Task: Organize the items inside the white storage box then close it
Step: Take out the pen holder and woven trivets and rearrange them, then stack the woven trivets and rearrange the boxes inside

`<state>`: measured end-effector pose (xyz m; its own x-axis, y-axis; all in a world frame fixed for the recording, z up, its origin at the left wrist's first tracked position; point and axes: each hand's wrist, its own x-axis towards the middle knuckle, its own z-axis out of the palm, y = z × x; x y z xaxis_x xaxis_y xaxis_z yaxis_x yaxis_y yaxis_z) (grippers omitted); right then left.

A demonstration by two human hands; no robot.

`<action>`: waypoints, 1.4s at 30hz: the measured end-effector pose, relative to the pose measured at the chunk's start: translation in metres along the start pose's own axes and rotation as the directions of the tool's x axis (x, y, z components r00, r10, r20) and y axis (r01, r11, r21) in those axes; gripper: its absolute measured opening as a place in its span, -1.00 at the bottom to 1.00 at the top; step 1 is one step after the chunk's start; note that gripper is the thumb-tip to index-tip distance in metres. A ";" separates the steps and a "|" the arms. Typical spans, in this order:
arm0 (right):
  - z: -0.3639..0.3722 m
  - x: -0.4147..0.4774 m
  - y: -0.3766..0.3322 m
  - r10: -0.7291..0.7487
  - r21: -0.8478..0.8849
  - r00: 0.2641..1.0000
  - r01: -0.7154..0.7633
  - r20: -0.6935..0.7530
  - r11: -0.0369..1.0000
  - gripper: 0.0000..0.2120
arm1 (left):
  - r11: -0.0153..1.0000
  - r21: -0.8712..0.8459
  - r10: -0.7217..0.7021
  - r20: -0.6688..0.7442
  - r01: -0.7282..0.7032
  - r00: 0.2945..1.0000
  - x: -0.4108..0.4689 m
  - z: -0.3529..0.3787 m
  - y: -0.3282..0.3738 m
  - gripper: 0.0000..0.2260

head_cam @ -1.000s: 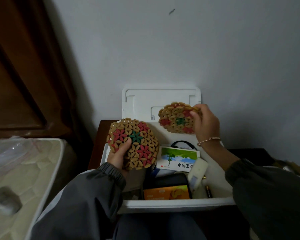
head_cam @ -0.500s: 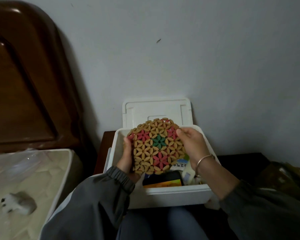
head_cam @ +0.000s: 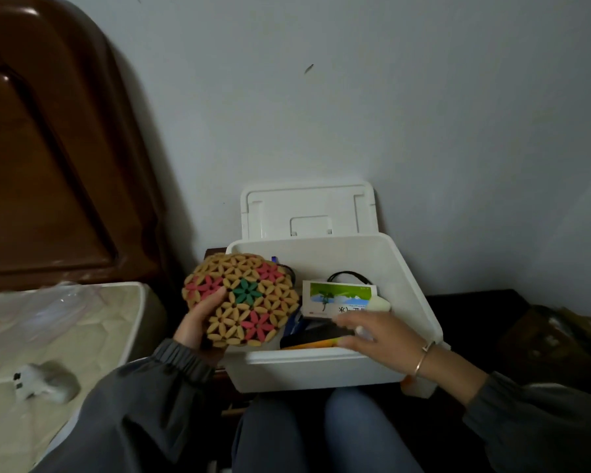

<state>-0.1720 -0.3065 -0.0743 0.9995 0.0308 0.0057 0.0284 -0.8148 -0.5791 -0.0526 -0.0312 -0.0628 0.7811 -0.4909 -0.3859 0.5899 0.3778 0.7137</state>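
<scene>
Your left hand (head_cam: 198, 331) grasps the flower-patterned mat (head_cam: 243, 298), held over the left rim of the white storage box (head_cam: 321, 370), whose lid (head_cam: 307, 209) stands open at the far side. Your right hand (head_cam: 376, 336) is inside the box, over its near contents, too blurred to tell whether it grips anything

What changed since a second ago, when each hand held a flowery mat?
The two mats were brought together over the white box; now only the left hand holds the large flower-patterned mat, at the box's left edge. The smaller mat is out of sight. The right hand let go and reaches among the items at the front. The box, its raised lid and the green-and-white carton stayed put.
</scene>
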 end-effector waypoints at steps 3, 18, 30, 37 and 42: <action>0.013 -0.010 0.006 -0.028 -0.172 0.992 0.049 0.124 0.984 -0.64 | 1.000 0.024 0.008 -0.013 -0.008 1.000 -0.007 -0.021 0.002 -0.51; 0.018 0.013 0.011 -0.263 -0.381 0.954 0.192 -0.142 0.904 -0.75 | 0.984 0.003 0.176 -0.048 -0.176 0.983 0.008 -0.026 -0.001 -0.69; 0.026 0.078 0.036 -0.179 -0.436 0.973 0.099 -0.148 0.895 -0.67 | 0.967 -0.017 0.249 -0.128 -0.253 0.960 0.058 -0.022 0.014 -0.53; 0.023 0.122 0.037 -0.135 -0.382 0.974 0.056 -0.181 0.922 -0.71 | 0.952 0.000 0.305 -0.138 -0.308 0.942 0.093 -0.013 0.028 -0.49; 0.019 0.140 0.037 -0.083 -0.421 0.984 0.010 -0.156 0.907 -0.73 | 0.951 0.018 0.307 -0.139 -0.308 0.941 0.101 -0.009 0.031 -0.50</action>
<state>-0.0317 -0.3211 -0.1107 0.9834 0.0077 0.1814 0.0412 -0.9825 -0.1818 0.0463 -0.0622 -0.0847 0.9450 -0.2370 -0.2255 0.3173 0.4960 0.8083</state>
